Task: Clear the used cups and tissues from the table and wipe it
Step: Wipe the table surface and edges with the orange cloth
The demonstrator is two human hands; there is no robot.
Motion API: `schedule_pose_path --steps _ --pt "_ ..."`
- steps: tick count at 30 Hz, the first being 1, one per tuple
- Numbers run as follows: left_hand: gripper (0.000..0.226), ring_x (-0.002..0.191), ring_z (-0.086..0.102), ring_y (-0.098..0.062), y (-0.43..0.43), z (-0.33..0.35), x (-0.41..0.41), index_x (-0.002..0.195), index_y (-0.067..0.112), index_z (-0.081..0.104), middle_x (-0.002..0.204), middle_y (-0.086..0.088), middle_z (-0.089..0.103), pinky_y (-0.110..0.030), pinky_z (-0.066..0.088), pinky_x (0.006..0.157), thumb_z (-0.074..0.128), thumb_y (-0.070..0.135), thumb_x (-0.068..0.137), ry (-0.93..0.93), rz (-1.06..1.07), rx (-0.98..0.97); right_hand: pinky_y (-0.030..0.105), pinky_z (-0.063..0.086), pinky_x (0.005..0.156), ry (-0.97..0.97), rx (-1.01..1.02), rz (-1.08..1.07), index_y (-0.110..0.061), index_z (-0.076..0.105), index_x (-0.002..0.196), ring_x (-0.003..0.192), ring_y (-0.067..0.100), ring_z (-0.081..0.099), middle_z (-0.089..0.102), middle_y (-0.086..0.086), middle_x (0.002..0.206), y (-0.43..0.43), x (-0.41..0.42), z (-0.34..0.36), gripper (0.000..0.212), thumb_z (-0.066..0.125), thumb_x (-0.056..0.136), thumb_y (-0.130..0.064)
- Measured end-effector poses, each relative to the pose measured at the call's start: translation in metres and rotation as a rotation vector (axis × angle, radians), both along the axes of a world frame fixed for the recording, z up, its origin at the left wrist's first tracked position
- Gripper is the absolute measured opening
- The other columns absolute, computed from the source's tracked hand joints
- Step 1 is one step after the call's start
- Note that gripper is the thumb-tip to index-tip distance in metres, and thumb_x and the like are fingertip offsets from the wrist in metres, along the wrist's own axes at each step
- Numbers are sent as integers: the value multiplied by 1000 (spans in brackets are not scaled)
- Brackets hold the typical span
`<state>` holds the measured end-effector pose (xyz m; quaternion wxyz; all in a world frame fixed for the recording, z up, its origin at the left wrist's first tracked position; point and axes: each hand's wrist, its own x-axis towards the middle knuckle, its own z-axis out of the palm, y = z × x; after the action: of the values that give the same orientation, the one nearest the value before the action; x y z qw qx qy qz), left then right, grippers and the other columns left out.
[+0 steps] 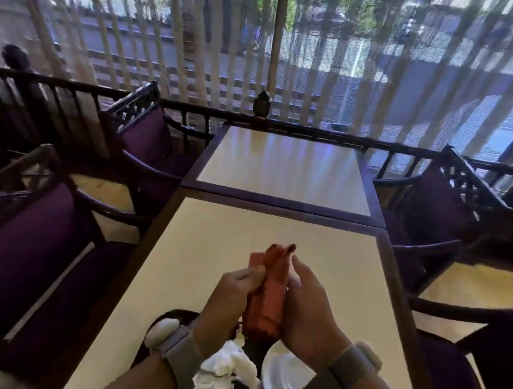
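Left hand [231, 295]: fingers [253, 275] curled, thumb and fingertips pinching the left edge of the orange cloth [266, 298]. Right hand [308, 315]: fingers [300, 269] narrow, wrapped along the cloth's right side, palm facing in. The cloth is bunched into a long upright roll between the two hands, its crumpled top end sticking out above the fingertips and a flat flap showing on the left. It is held up over the near table [207, 237], not touching the top. Both wrists carry grey straps, each with a white pod: left strap [183, 362], right strap [344, 368]. Directly under the wrists, at the near edge of the table, sits a dark tray [181, 312]. On it are crumpled white tissues [226, 369] left of centre and a white saucer [280, 378] just beside them on the right, partly hidden by the right forearm. Can't tell if any cups are on the tray; the arms cover most of it. A second table [287, 165] of the same kind butts against the far end. Dark wooden chairs with purple cushions stand on both sides: left near [20, 239], left far [149, 139], right far [433, 203], right near [455, 380]. A dark railing [63, 84] runs behind them, with a sheer striped curtain [207, 33] above it.
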<state>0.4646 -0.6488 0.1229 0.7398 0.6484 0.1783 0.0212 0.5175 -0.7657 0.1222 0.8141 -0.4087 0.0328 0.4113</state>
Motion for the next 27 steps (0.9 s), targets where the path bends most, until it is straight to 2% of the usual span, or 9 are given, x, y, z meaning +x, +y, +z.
schedule_pose_path --steps 4,7,11,13,17,19,23,25,27 --pt "29 79 69 -25 30 -15 2 97 2 71 93 -17 73 -28 54 67 50 22 98 83 43 -53 51 45 102 84 -66 34 -9 60 131 127 37 52 59 16 134 23 4 -16 68 51 85 -59" --pt "24 71 70 -21 69 -27 7 86 8 72 79 -10 74 -27 57 65 53 17 97 112 102 -26 55 41 104 123 -147 26 -5 60 128 119 41 57 61 22 127 49 12 -25 76 55 81 -64" --pt "27 77 67 -24 140 -58 15 73 21 73 76 -3 73 -33 54 69 57 24 95 153 200 188 34 54 65 146 -199 -37 -4 71 72 60 26 67 66 12 65 82 24 -37 66 44 88 -63" --pt "27 78 66 -25 193 -83 20 79 20 71 79 -5 71 -36 53 70 53 32 96 192 247 237 26 51 48 194 -219 -53 -8 67 64 46 18 63 63 7 53 116 41 -60 64 40 92 -58" --pt "38 75 64 -21 260 -122 31 82 15 68 78 -3 68 -42 51 72 48 47 89 233 282 356 37 58 67 158 -385 -15 -2 65 109 74 28 71 73 15 87 169 69 -106 34 53 91 -28" --pt "41 78 65 -22 279 -138 36 85 13 67 81 -4 69 -43 52 77 46 48 87 268 287 428 43 58 72 187 -525 51 2 59 125 84 34 69 69 21 103 187 80 -127 49 61 79 -14" --pt "27 86 64 -25 320 -187 44 96 19 65 89 -4 68 -39 52 79 46 36 96 388 288 509 43 56 69 82 -802 91 2 57 118 83 33 64 66 19 99 228 97 -169 31 56 87 0" --pt "29 101 61 -27 332 -212 46 117 22 61 110 -5 66 -39 50 88 47 35 94 501 255 522 38 51 70 -3 -926 127 -1 61 105 74 27 61 65 14 90 243 103 -183 19 49 91 1" --pt "41 116 53 -28 340 -241 40 131 22 51 128 -6 57 -42 44 97 51 35 92 615 234 617 35 51 69 -170 -1163 181 -3 59 104 79 27 62 67 16 100 259 108 -198 17 53 88 -5"
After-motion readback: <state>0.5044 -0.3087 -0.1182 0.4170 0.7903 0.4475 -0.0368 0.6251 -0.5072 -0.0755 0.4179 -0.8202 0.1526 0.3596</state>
